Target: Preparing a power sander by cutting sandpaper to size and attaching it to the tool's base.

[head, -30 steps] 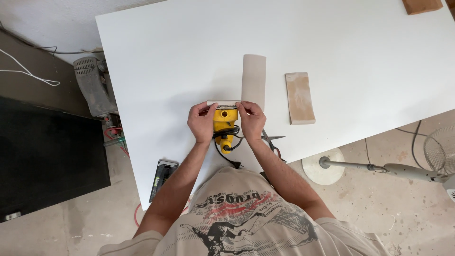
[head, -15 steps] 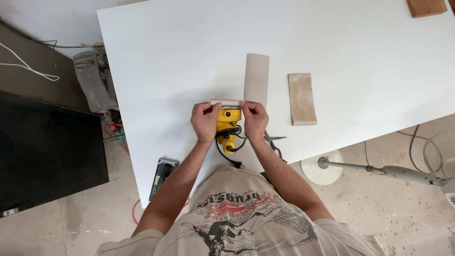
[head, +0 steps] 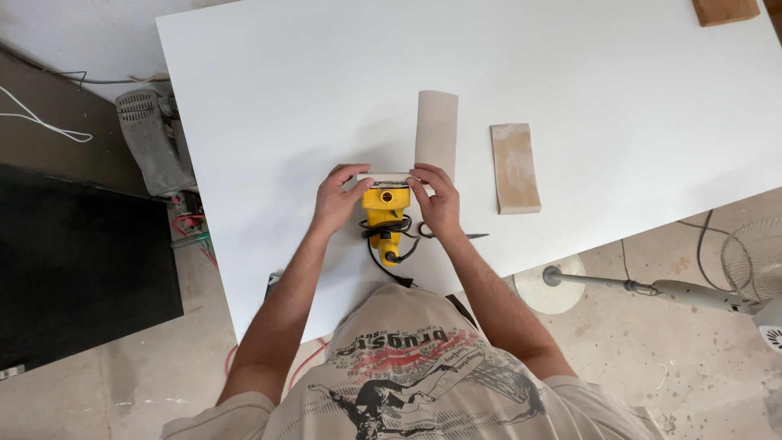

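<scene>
A yellow power sander [head: 385,213] with a black cord lies on the white table [head: 570,73] near its front edge. My left hand [head: 338,198] and my right hand [head: 437,200] grip the sander's far end from both sides, fingers pressing a strip of sandpaper against its pad. A fresh grey-beige sandpaper sheet [head: 437,126] lies just beyond my right hand. A worn, dusty sandpaper sheet [head: 515,168] lies further right. Scissors [head: 456,235] sit partly hidden under my right wrist.
A wooden block [head: 725,10] sits at the table's far right corner. A grey tool [head: 151,147] and cables lie on the floor left of the table beside a black panel [head: 73,261]. A standing fan [head: 652,285] is at the right.
Both hands stay on the sander's far end with only small finger shifts. The view has drifted slightly.
</scene>
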